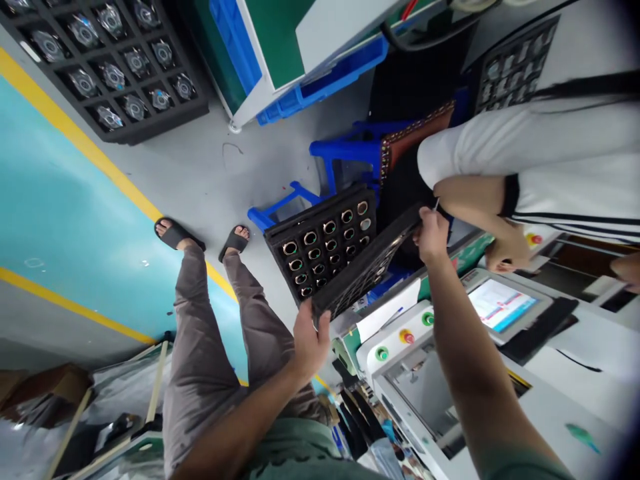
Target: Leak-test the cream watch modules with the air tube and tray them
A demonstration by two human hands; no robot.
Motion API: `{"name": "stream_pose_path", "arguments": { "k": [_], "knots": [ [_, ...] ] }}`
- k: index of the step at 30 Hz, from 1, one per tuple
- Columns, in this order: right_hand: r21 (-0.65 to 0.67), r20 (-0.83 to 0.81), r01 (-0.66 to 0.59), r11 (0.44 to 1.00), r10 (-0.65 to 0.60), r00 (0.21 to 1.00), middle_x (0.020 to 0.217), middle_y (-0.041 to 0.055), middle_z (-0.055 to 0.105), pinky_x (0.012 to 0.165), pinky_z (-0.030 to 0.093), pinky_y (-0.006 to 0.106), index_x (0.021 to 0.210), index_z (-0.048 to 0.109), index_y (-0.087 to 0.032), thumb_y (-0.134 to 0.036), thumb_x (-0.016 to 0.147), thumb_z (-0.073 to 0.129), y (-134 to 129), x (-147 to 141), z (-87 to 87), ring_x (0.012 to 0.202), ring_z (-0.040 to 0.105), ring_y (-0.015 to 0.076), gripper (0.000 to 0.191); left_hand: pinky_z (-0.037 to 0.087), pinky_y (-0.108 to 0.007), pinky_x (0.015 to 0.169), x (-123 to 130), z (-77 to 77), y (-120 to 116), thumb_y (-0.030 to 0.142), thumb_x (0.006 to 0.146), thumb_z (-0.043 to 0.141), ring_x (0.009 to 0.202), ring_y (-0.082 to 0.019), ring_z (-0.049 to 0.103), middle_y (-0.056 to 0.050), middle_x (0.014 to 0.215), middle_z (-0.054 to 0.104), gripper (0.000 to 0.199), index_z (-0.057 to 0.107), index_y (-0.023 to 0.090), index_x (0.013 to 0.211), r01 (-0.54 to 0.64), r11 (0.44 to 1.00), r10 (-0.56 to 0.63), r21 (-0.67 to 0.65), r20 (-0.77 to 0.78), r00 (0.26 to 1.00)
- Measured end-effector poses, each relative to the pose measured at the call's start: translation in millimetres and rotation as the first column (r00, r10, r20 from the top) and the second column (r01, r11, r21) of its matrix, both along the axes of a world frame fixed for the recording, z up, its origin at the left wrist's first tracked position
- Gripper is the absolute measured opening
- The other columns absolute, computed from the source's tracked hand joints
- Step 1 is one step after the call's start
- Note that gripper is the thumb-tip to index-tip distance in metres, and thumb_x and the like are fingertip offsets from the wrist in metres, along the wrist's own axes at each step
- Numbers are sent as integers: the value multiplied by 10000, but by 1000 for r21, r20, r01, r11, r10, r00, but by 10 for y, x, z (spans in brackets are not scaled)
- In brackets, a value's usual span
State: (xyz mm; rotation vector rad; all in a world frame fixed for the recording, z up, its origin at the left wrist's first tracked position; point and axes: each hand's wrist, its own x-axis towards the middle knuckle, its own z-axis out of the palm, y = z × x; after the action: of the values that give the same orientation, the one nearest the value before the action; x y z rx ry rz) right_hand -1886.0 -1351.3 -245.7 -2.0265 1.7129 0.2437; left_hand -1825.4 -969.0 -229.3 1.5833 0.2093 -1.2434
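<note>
A black tray [367, 267] hangs tilted between my two hands. My left hand [311, 337] grips its near end, thumb and fingers wrapped round the edge. At the far end my right hand [433, 233] is closed on the same tray's corner. Just beyond and partly behind it, another black tray [323, 257] with rows of round watch parts lies on top of a stack, beside a blue stool. The held tray hides part of that lower tray. Some round parts show dimly inside the held tray.
A seated person [550, 160] is close on the right. Below that is a white machine [370, 353] with green and red buttons and a screen [503, 303]. Blue stool legs [295, 195] stand on the floor. Watch trays [120, 67] lie upper left, near a green-topped table [280, 40].
</note>
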Motion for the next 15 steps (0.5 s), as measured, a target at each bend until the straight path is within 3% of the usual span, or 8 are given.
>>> {"name": "stream_pose_path", "arguments": {
  "k": [2, 7, 10, 12, 15],
  "knots": [
    [14, 6, 55, 998, -55, 998, 549, -53, 402, 448, 330, 292, 844, 554, -234, -658, 980, 455, -30, 88, -113, 462, 403, 143, 456, 532, -448, 1003, 70, -184, -43, 505, 1005, 565, 1085, -301, 688, -127, 1119, 732, 342, 635, 236, 1204, -13, 1000, 13, 15, 35, 999],
    [131, -17, 94, 987, -93, 996, 521, -57, 437, 434, 308, 256, 805, 603, -199, -476, 905, 606, -113, 431, -602, 449, 404, 121, 295, 383, -511, 1208, 249, -823, -116, 568, 969, 605, 1315, -333, 555, -166, 1293, 628, 439, 627, 209, 1222, -85, 992, 74, 97, 111, 991],
    [167, -35, 88, 982, -83, 996, 516, -60, 449, 434, 294, 241, 867, 665, -168, -404, 863, 645, -181, 560, -787, 455, 411, 118, 237, 321, -515, 1264, 304, -1141, -170, 573, 941, 654, 1464, -338, 457, -197, 1504, 510, 631, 518, 193, 1426, -143, 980, 130, 139, 97, 987],
    [186, -41, 79, 979, -72, 997, 519, -60, 454, 438, 295, 238, 902, 686, -161, -391, 853, 660, -224, 595, -842, 462, 416, 120, 237, 338, -492, 1267, 314, -1284, -238, 556, 942, 667, 1510, -321, 436, -190, 1588, 463, 745, 403, 209, 1547, -176, 975, 169, 138, 58, 984],
    [213, -48, 67, 975, -58, 997, 532, -47, 462, 463, 343, 248, 868, 677, -158, -438, 859, 691, -253, 598, -866, 492, 437, 124, 281, 376, -430, 1259, 288, -1362, -365, 527, 986, 611, 1486, -275, 498, -143, 1577, 531, 702, 376, 243, 1584, -204, 974, 205, 98, -2, 979]
  ]
}}
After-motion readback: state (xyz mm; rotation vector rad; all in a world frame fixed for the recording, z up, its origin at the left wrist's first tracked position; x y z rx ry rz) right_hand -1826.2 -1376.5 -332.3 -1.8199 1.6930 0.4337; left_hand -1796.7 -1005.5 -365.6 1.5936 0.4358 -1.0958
